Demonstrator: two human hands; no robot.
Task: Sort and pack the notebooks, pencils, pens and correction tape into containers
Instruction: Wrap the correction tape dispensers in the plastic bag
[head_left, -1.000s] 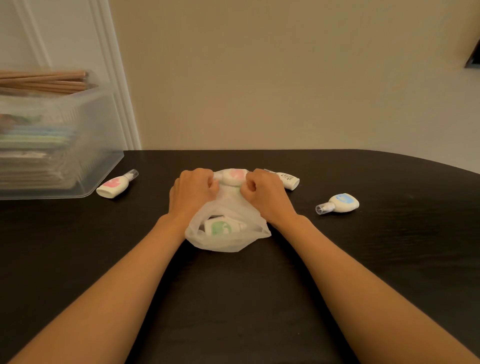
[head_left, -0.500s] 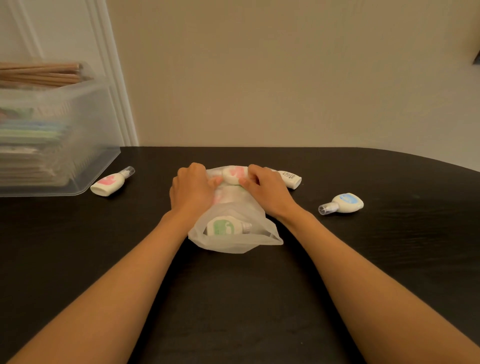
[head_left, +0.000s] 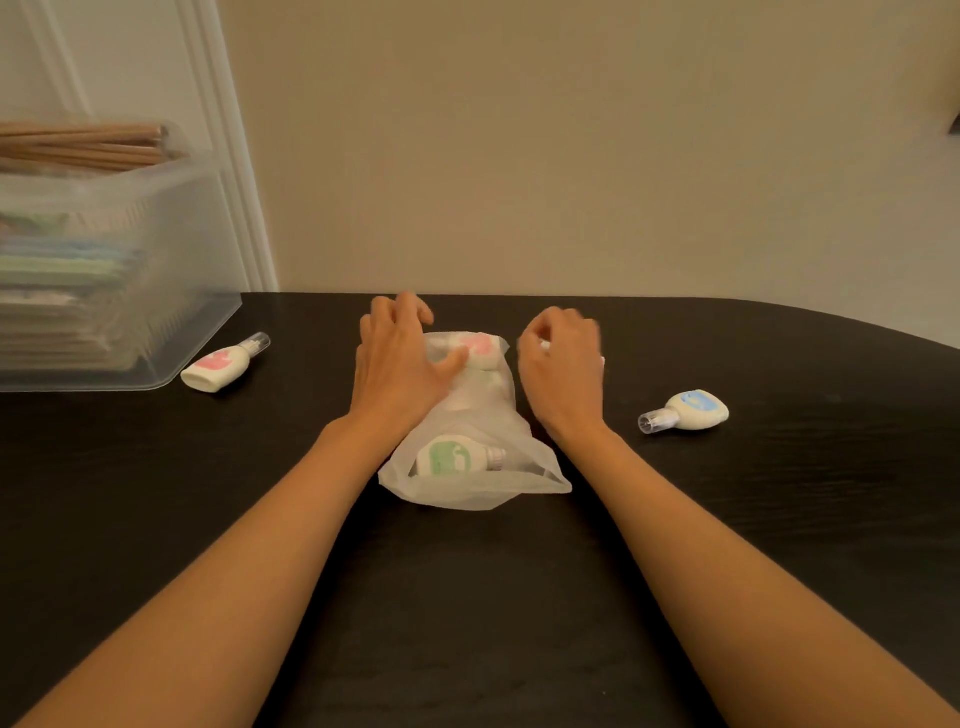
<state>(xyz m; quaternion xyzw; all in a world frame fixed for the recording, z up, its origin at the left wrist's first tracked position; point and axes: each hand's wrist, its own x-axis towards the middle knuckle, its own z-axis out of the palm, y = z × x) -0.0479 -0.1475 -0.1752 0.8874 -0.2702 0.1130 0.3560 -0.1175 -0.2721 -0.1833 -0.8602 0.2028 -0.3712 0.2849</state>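
- Black worktop (head_left: 467, 597), wall behind it at the far edge.
- Clear plastic bin (head_left: 171, 332) at far left on the worktop. A stack of notebooks (head_left: 62, 291) is inside, blurred through the wall. Wooden pencils (head_left: 83, 145) lie flat across the top.
- Thin translucent plastic bag (head_left: 483, 415) lies flat at centre, with its long side running near to far between the two hands.
- Left hand (head_left: 400, 364) rests on the bag's far left part, fingers (head_left: 410, 306) spread and loosely bent, gripping nothing. The thumb touches the bag just beside the pink tape inside.
- Right hand (head_left: 563, 374) is just right of the bag at the far end, motion-blurred, fingers curled under. A white piece (head_left: 544, 344) peeks out at the fingers; can't tell if it is gripped.
- Green correction tape (head_left: 452, 456) is inside the bag at the near end, nozzle pointing right.
- Pink correction tape in the bag (head_left: 478, 347) is at the far end, partly behind the left thumb.
- Loose pink correction tape (head_left: 221, 364) lies on the worktop near the bin's near right corner, clear cap pointing far right.
- Blue correction tape (head_left: 691, 410) lies on the worktop right of the right hand, apart from it, clear cap pointing left.
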